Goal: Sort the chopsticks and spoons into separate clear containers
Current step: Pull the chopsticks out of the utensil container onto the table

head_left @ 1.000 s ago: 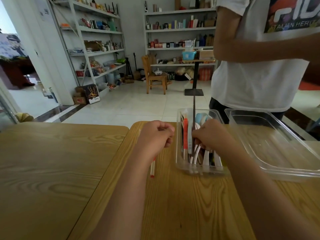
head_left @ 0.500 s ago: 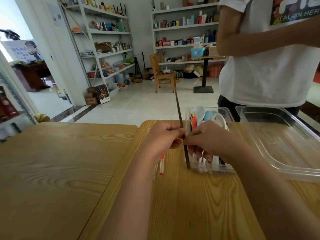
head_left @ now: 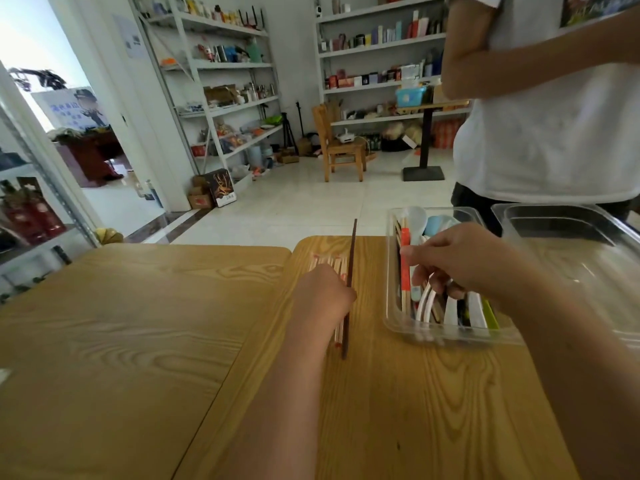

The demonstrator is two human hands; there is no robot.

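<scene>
A wooden left table (head_left: 121, 341) meets the right table (head_left: 415, 427) along a seam that runs from 7 o'clock up toward 1 o'clock. Just right of that seam the left hand (head_left: 322, 296) has its fingers curled tight round a dark chopstick (head_left: 352, 251). The chopstick's top end pokes out at the hand's 12 o'clock, past the table's far edge, and its bottom end comes out at 6 o'clock, at or just above the wood. Under the same hand lie pale chopsticks (head_left: 329, 263) with red marks, flat on the table and showing at the hand's 12 and 6 o'clock; whether the hand grips them too cannot be told. At the hand's 3 o'clock, a little apart, sits a clear container (head_left: 390, 306) of mixed utensils: a white spoon (head_left: 415, 220) and a blue spoon (head_left: 434, 225) at its far end, a red-wrapped chopstick (head_left: 405, 261) along its left wall, and white handles at its near end. The right hand (head_left: 460, 261) hangs over this container with the thumb stretched toward 9 o'clock and the other fingers bent down among the handles; whether they have hold of anything cannot be told. Just beside it at 3 o'clock stands a second clear container (head_left: 588, 271), and beyond that, at 12 o'clock, a person in a white shirt (head_left: 554, 116)
</scene>
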